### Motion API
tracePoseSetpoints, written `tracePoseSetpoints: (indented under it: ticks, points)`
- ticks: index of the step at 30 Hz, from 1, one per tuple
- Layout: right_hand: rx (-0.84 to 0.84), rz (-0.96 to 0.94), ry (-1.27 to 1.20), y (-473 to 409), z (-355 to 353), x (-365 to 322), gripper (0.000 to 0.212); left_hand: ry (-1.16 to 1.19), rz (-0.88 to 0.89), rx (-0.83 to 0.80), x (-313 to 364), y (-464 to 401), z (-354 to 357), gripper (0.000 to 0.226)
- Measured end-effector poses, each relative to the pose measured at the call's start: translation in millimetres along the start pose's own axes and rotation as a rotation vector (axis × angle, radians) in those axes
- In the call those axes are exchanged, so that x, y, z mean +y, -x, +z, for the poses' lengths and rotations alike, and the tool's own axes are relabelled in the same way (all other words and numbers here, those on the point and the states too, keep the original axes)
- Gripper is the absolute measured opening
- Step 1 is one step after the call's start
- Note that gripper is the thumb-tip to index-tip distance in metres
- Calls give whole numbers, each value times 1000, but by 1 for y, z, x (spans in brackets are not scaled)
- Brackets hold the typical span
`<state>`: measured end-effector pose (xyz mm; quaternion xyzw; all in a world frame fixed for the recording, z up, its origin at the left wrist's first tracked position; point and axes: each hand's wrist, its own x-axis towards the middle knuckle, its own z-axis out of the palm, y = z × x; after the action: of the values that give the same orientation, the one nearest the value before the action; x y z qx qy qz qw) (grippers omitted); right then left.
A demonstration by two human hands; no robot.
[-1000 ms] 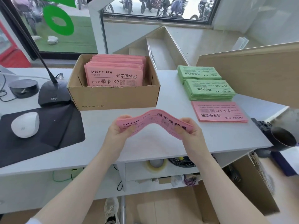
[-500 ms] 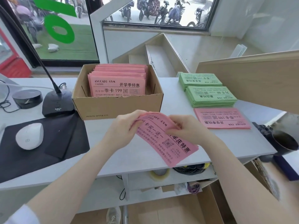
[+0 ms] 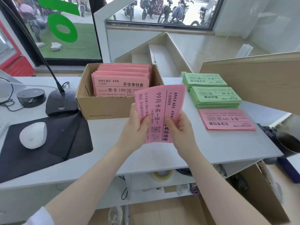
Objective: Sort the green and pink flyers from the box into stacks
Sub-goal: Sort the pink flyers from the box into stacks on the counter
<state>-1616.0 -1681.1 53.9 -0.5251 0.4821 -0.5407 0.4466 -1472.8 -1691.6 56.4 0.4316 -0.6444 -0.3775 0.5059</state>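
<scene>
A bundle of pink flyers point(image 3: 164, 104) stands on end above the desk, in front of the box's right corner. My left hand point(image 3: 138, 127) grips its lower left edge and my right hand point(image 3: 178, 129) its lower right edge. The cardboard box point(image 3: 103, 108) behind holds many more pink flyers point(image 3: 123, 78) standing upright. To the right lie two stacks of green flyers, a far one point(image 3: 204, 80) and a near one point(image 3: 215, 97). A thin stack of pink flyers point(image 3: 227, 119) lies flat in front of them.
A black mouse mat point(image 3: 61, 143) with a white mouse point(image 3: 33, 135) covers the left of the white desk point(image 3: 219, 148). A microphone base point(image 3: 60, 103) and a black puck point(image 3: 30, 97) stand beside the box. A wooden panel point(image 3: 259, 82) rises at the right.
The pink bundle, held bowed and flat across both hands a second ago, has been turned upright and lifted toward the box. Both hands slid to its lower end.
</scene>
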Motion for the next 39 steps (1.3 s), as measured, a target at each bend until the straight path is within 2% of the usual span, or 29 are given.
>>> tracePoseSetpoints:
  ticks: [3,6,8,12,17,19,21,23,24,26,28,31,36,39]
  points:
    - [-9,49,29,5,1,12,34,-30,-89,-36,-8,5,4,23]
    - [10,5,-53,8,-2,11,34,40,-22,-22,-12,9,6,24]
    - [25,-8,-60,11,-2,13,32,67,-37,-19,-14,9,7,22]
    - [12,88,48,11,2,30,38,22,-207,-145,-33,5,9,29]
    - [18,217,61,-2,-7,23,32,19,-235,-217,-36,-6,6,30]
    - [106,240,58,-9,-17,17,26,68,-271,-298,-34,-16,2,31]
    - [244,223,89,-19,-31,11,43,91,-332,-448,-32,-28,-2,30]
    - [310,178,257,-30,-44,4,59,44,-360,-606,-30,-39,-6,28]
    - [316,140,383,-36,-51,3,55,22,-360,-674,-28,-45,-6,30]
    - [297,120,615,-44,-60,0,31,-7,-367,-782,-27,-55,-4,34]
    - [254,158,669,-47,-67,1,15,-39,-375,-845,-31,-64,-1,29]
    - [276,253,568,-44,-81,9,11,31,-456,-835,-38,-72,8,19]
    - [528,359,354,-40,-132,33,10,269,-698,-693,-54,-79,35,14]
    - [610,422,205,-48,-168,43,16,509,-847,-508,-58,-85,64,19]
